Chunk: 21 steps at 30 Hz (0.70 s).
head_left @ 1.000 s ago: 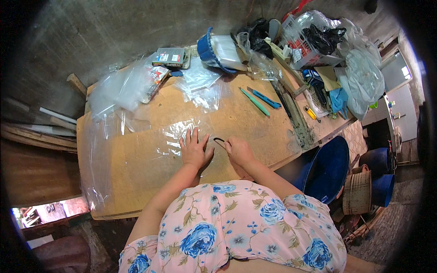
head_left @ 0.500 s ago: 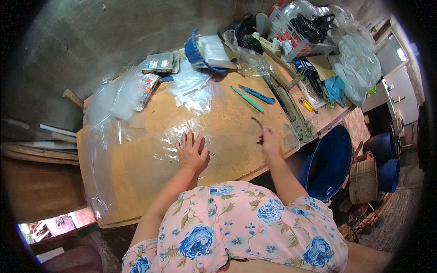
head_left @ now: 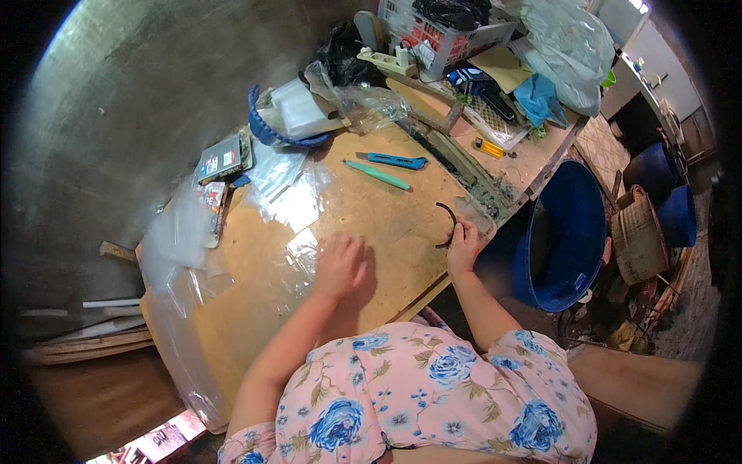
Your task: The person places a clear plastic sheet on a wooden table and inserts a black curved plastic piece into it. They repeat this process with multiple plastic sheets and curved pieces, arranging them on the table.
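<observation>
My right hand, near the right edge of the wooden board, pinches a thin black curved strip. The strip bows in a C shape; its exact kind cannot be told. My left hand is over the middle of the board, slightly blurred, with loosely bent fingers and no visible thing in them. Beside it lies a clear plastic sheet, shiny and creased. Beyond the hands lie a green slim-handled tool and a blue box cutter.
More clear plastic covers the board's left side. At the back are a blue basket, flat boxes and a plastic crate. A yellow-handled tool lies right of the board. A large blue tub stands beside the table.
My left hand has left its flat, spread position on the plastic sheet. My right hand still holds the black strip, which now shows more of its curve. The view has turned rightward.
</observation>
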Each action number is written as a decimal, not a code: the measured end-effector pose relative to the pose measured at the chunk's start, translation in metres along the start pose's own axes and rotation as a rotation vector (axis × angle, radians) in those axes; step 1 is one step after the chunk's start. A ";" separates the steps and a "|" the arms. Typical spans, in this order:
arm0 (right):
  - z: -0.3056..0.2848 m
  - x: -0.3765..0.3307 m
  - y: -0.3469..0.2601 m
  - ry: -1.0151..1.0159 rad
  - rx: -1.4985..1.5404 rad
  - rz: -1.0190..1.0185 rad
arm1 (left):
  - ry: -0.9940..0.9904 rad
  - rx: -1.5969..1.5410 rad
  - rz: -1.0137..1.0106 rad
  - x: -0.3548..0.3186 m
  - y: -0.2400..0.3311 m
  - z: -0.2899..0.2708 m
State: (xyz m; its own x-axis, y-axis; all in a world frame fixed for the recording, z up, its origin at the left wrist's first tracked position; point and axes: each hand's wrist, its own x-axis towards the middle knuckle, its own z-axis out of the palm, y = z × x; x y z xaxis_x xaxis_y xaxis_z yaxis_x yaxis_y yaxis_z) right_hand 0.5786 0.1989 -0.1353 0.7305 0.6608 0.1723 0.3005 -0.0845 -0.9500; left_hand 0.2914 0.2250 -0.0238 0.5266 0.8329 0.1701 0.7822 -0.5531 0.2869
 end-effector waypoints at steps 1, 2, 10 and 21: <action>-0.002 -0.001 -0.002 -0.014 0.023 0.003 | -0.069 -0.016 0.060 0.021 0.010 0.002; -0.002 -0.002 -0.001 -0.003 0.081 0.025 | -0.136 -0.035 0.121 0.037 0.018 0.007; -0.003 -0.007 0.001 -0.076 0.160 0.103 | 0.012 -0.230 0.185 0.074 0.021 0.070; -0.007 0.000 -0.016 0.041 -0.109 -0.156 | 0.165 -1.572 -0.979 -0.039 -0.061 -0.049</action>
State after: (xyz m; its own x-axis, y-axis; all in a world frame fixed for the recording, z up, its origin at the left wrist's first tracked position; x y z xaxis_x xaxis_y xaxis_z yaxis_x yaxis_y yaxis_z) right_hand 0.5780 0.1952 -0.1185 0.6939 0.6412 0.3277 0.4749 -0.0654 -0.8776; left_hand 0.2073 0.2267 -0.0021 0.0260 0.8516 -0.5235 -0.2897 0.5076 0.8114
